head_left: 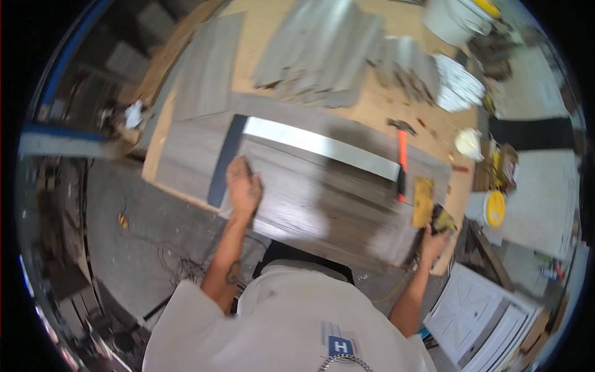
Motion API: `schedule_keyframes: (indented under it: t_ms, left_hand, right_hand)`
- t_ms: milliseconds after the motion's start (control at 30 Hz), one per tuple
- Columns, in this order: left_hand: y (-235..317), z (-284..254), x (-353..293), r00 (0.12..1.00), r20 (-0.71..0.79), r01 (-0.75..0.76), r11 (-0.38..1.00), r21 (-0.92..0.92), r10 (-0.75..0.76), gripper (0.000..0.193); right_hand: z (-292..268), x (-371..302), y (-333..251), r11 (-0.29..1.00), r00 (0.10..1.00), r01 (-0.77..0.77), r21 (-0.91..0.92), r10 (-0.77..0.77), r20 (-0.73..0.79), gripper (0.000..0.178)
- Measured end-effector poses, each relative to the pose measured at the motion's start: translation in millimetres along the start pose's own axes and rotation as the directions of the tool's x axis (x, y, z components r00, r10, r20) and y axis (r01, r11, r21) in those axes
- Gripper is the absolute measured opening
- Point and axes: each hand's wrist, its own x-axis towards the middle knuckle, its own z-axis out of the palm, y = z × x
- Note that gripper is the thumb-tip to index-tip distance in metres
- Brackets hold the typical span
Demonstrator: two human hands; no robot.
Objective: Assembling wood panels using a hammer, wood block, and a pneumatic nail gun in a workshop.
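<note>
A large square with a dark stock (227, 162) and a long silver blade (322, 149) lies on a grey-brown wood-grain board (291, 186). My left hand (243, 189) rests at the board's left end, close beside the dark stock, with its fingers stretched out and thumb apart. At the right front corner of the table my right hand (436, 242) is closed on a small dark and yellow thing (442, 219), too blurred to name. Just left of that hand lies a flat yellow-brown piece (423, 201). A claw hammer (402, 158) with an orange and black handle lies across the blade's right end.
Stacked grey planks (319, 56) and shorter pieces (406, 65) lie across the table's far side, near a white cloth (457, 84). A white bucket (455, 22) stands at the back right. Another bucket with a yellow lid (494, 208) and white panels (474, 310) are right of the table.
</note>
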Motion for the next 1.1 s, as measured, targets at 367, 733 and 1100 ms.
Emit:
schedule_keyframes:
  t_ms: [367,733,1100]
  left_hand:
    - [-9.1,-34.1,44.4,0.933,0.317,0.196,0.979,-0.051,-0.170,0.076]
    - [-18.0,-36.6,91.0,0.794,0.599,0.098,0.995,0.037,-0.100,0.073]
    - [-10.9,-39.1,54.5,0.838,0.524,0.154,0.987,0.045,-0.155,0.071]
  right_hand:
    - [-136.1,17.1,58.2,0.857,0.942,-0.292,0.424,0.180,0.285,0.041]
    - [-160.8,-97.1,-266.6,0.804,0.668,-0.332,0.493,-0.169,0.725,0.011]
    - [-159.6,-99.2,-215.6,0.691,0.774,-0.487,0.535,0.057,0.630,0.020]
